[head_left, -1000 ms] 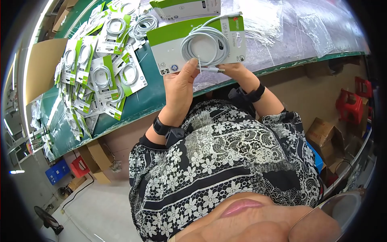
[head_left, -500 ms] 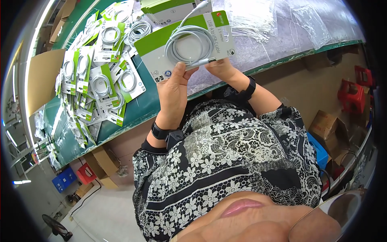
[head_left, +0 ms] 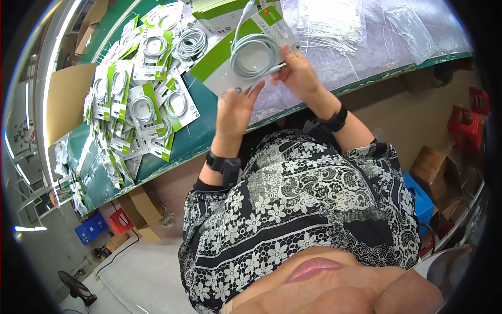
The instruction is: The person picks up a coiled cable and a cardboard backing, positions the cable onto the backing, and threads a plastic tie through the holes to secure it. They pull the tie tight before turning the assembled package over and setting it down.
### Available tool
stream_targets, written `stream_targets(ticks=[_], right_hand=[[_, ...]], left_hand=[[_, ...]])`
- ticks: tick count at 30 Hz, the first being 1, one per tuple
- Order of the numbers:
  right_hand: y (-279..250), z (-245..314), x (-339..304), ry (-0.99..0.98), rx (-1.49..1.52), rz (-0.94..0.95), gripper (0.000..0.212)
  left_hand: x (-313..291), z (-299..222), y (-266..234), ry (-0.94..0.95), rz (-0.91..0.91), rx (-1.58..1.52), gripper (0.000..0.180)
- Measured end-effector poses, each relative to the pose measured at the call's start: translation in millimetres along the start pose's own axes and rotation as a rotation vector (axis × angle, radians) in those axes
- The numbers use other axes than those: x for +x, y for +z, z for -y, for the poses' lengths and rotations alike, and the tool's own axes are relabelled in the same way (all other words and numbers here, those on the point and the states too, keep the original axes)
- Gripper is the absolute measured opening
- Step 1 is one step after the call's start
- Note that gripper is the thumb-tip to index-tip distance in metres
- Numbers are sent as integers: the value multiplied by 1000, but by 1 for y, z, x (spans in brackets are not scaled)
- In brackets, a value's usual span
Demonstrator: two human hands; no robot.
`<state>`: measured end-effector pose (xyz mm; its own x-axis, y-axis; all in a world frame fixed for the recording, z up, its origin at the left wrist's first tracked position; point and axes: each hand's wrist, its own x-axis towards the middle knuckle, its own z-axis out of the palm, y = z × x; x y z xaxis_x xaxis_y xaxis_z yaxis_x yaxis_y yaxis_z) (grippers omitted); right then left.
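Far left, a brown carton flap (head_left: 68, 104) stands beside the pile (head_left: 141, 107) on the green table (head_left: 193, 137). Pieces in the pile show coils laid on green-and-white cards; these look finished, judging by their matching layout. At the pile's right, loose coils (head_left: 189, 44) lie, apparently uncarded as yet. Next, behind the raised work, a card stack (head_left: 235, 20) shows no coil on top; presumably unused stock. The held card (head_left: 213, 69) is tilted above the table edge, between both hands, with a coil (head_left: 238, 58) against its front and one cable end rising past its upper edge. Left hand (head_left: 234, 116): thumb and fingers pinch the lower edge, blurred. Right hand (head_left: 300, 74): thumb on the front, fingers curled below, pinching the right edge; whether the plug is also gripped cannot be told. Coil placed; fastening unclear. Farther right, loose white ties (head_left: 332, 39) remain, then a clear bag (head_left: 410, 31).
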<state>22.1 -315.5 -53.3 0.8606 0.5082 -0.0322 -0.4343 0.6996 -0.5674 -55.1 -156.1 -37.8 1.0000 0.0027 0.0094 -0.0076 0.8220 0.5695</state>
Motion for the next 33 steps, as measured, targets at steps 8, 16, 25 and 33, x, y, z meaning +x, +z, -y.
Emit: stream_targets(ticks=[8,16,25,33], right_hand=[[8,52,4,247,-791,216,40],[8,42,3,-310,-1123,-143,28],[34,9,-27,-692,-1816,77,24],[23,28,-34,-703,-1814,305,23]], left_hand=[[6,-40,-37,-418,280,498,50],[16,-6,-11,-90,-147,325,36],[7,9,-13,-275,-10,186,30],[10,0,-21,-177,6,282,31]])
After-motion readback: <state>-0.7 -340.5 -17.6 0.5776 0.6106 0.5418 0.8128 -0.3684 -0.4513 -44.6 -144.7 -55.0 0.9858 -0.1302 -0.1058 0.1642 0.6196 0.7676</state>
